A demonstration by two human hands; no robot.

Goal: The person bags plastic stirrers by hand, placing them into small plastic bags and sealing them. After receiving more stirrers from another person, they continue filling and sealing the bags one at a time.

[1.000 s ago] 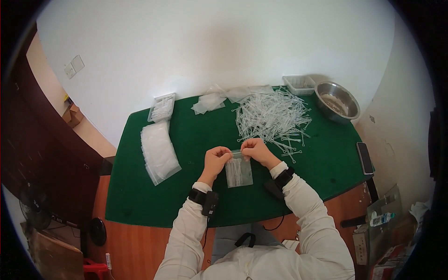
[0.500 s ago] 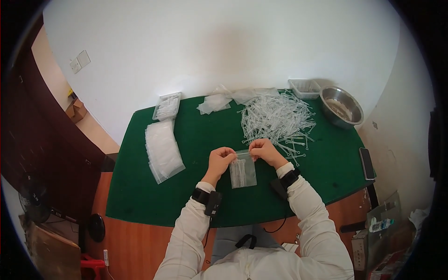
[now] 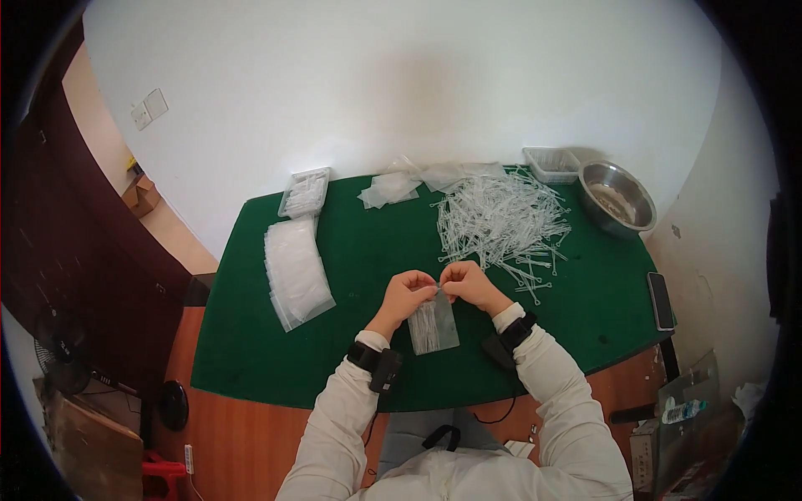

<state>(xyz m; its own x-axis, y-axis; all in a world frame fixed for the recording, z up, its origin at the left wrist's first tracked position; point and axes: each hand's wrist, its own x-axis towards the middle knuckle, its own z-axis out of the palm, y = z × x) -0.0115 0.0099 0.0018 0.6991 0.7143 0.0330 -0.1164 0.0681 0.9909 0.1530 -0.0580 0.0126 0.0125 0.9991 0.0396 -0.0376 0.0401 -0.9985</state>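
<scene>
Both hands pinch the top edge of a small clear bag (image 3: pixel 433 324): left hand (image 3: pixel 407 294) and right hand (image 3: pixel 467 282) fingertips almost touching at the mouth. Bag hangs straight down below them, long axis toward the person, thin white pieces inside. Loose pile of white plastic pieces (image 3: pixel 499 219) lies just beyond the right hand, nearer it than the left.

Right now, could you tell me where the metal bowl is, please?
In the head view, the metal bowl sits at the table's far right corner, beside a small clear tray and the pile of plastic pieces.

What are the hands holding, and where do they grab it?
Both hands, left and right, pinch the top edge of a small clear bag of thin white pieces.
</scene>
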